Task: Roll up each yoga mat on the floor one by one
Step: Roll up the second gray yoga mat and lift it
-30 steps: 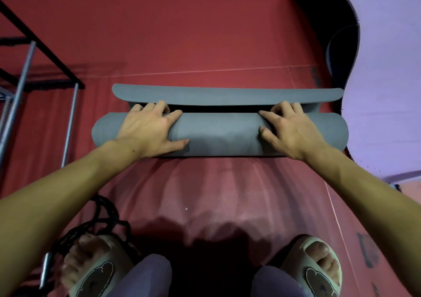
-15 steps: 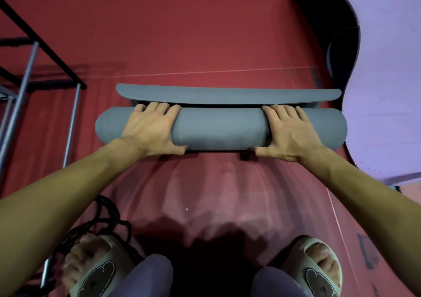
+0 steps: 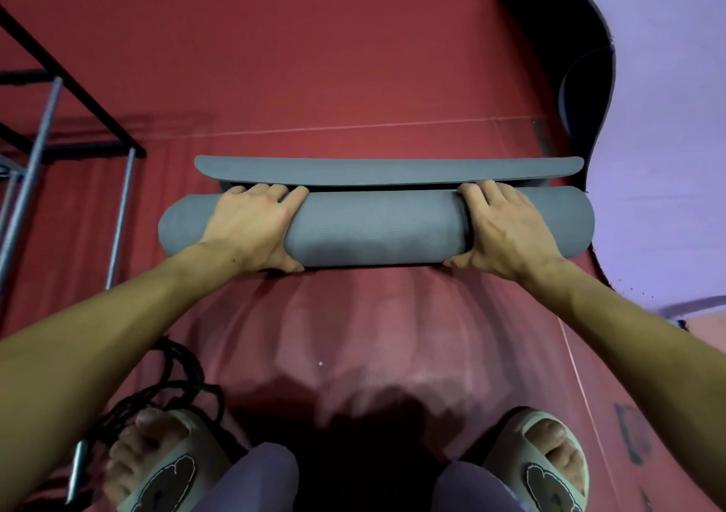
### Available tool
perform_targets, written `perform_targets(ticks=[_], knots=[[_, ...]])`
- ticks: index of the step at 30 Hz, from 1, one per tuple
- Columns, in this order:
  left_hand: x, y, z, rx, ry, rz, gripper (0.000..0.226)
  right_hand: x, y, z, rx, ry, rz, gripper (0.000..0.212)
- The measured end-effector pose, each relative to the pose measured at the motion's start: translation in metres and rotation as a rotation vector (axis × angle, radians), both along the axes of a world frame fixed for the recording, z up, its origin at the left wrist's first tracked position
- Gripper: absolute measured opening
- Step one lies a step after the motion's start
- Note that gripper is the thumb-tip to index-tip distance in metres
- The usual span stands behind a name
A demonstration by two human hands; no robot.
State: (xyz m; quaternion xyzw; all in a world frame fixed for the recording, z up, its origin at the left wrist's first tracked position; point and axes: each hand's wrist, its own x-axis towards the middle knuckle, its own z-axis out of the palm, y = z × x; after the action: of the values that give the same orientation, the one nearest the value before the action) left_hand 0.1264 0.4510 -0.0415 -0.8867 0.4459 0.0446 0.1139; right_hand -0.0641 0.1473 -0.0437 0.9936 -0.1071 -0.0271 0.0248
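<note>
Grey yoga mat lies across the red floor in front of the crouching person, nearly all of it wound into a thick roll, with only a narrow flat strip left unrolled on the far side. The left hand grips the roll toward its left end, fingers curled over the top and thumb tucked under the near edge. The right hand grips it the same way toward the right end. How far the fingertips reach down the far side of the roll is hard to tell from here. Pale slippers show at the bottom, and a dark cord lies tangled by the left foot. A metal rack stands off to the left, and a purple mat lies on the floor just to the right of the roll
</note>
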Motion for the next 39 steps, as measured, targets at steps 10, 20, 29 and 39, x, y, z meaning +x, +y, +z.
perform_targets(ticks=[10, 20, 29, 39], knots=[[-0.015, 0.014, 0.025, 0.260, 0.358, 0.010, 0.110, -0.020, 0.008, 0.030, 0.236, 0.354, 0.020, 0.114], [-0.001, 0.018, 0.033, 0.120, 0.406, 0.042, 0.106, -0.004, 0.000, 0.037, 0.212, 0.404, 0.025, 0.113], [0.002, 0.019, 0.036, 0.076, 0.208, 0.062, 0.090, -0.006, -0.009, 0.029, 0.262, 0.260, -0.045, 0.094], [-0.008, 0.006, 0.047, -0.080, 0.208, 0.061, 0.045, 0.002, -0.008, 0.020, 0.243, 0.023, -0.054, 0.050]])
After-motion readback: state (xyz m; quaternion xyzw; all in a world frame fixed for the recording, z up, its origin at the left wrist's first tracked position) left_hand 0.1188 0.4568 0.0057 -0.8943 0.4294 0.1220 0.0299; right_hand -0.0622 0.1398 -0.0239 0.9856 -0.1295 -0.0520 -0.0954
